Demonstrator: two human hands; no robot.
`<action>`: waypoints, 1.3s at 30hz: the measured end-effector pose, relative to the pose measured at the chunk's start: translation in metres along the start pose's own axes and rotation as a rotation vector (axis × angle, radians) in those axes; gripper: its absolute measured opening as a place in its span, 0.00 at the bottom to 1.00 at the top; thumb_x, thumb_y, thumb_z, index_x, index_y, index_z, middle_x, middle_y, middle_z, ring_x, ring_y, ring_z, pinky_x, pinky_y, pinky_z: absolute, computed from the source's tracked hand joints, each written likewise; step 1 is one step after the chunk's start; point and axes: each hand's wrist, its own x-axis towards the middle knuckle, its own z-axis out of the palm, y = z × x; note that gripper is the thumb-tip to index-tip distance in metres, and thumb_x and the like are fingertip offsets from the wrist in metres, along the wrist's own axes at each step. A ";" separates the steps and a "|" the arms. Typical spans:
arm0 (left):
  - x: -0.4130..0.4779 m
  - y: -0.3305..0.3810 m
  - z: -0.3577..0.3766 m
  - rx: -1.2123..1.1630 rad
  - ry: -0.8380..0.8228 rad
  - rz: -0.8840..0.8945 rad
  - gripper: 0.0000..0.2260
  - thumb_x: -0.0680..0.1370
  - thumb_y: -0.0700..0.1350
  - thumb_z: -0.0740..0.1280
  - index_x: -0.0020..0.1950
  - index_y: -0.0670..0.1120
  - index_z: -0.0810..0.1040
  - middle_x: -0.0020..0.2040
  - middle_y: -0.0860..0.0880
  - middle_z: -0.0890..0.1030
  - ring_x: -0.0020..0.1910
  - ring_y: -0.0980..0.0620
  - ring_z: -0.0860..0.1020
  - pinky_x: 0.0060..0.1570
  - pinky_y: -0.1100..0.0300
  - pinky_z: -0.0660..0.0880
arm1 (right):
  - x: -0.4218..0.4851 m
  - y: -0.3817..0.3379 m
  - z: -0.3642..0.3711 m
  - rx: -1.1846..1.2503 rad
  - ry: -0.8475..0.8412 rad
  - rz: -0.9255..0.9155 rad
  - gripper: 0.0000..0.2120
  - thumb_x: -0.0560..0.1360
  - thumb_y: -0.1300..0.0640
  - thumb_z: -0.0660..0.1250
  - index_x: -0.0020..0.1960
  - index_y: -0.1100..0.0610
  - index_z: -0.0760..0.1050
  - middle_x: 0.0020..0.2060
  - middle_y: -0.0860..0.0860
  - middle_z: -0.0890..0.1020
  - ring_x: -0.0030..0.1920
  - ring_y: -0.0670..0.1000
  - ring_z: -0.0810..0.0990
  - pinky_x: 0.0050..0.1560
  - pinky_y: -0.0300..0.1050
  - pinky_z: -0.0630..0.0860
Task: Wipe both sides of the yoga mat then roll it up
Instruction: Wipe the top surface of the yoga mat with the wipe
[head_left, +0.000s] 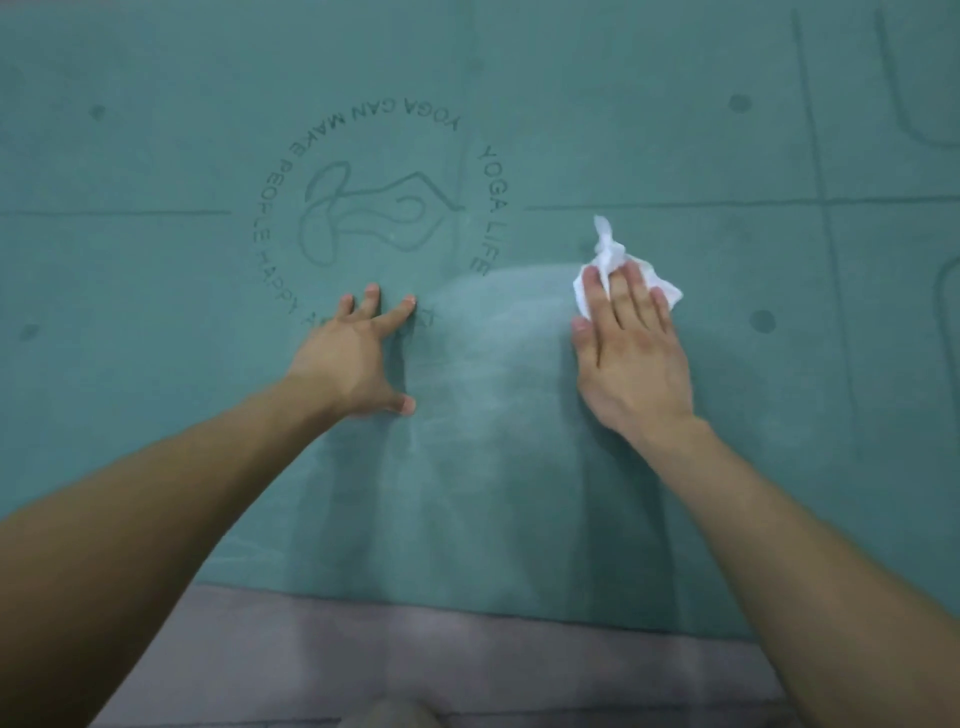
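Teal yoga mat (156, 374) reads "YOGA LIFE"; left hand (353, 358) spread, right hand (631, 353) flat on tissue (609, 250).

A dull grey-purple floor strip (467, 660) lies well back from the left hand (358, 358) and right hand (631, 353), toward the person. A blurred pale rounded shape (387, 716) sits at its near edge.

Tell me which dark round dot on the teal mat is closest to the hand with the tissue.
The dark round dot just right of the right hand pressing the crumpled white tissue; the other dots lie much farther away.
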 end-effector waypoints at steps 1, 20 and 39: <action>0.001 0.000 -0.002 -0.003 -0.007 0.003 0.61 0.64 0.63 0.83 0.85 0.64 0.46 0.87 0.47 0.46 0.85 0.41 0.50 0.80 0.42 0.61 | 0.006 -0.011 0.001 -0.002 -0.002 0.049 0.30 0.86 0.43 0.43 0.86 0.53 0.52 0.85 0.55 0.54 0.85 0.53 0.46 0.84 0.57 0.42; 0.002 0.009 -0.005 -0.053 -0.020 -0.061 0.63 0.61 0.58 0.87 0.85 0.63 0.48 0.87 0.46 0.47 0.85 0.38 0.51 0.79 0.41 0.61 | 0.091 -0.039 -0.005 -0.052 -0.125 0.013 0.34 0.85 0.38 0.41 0.86 0.54 0.45 0.85 0.57 0.47 0.85 0.56 0.40 0.83 0.61 0.39; -0.017 0.019 -0.004 -0.097 0.089 -0.129 0.54 0.61 0.54 0.88 0.83 0.58 0.65 0.82 0.44 0.65 0.77 0.39 0.69 0.76 0.47 0.68 | 0.034 -0.005 -0.002 0.017 -0.140 -0.216 0.32 0.86 0.38 0.45 0.86 0.49 0.50 0.86 0.51 0.51 0.85 0.51 0.44 0.84 0.52 0.41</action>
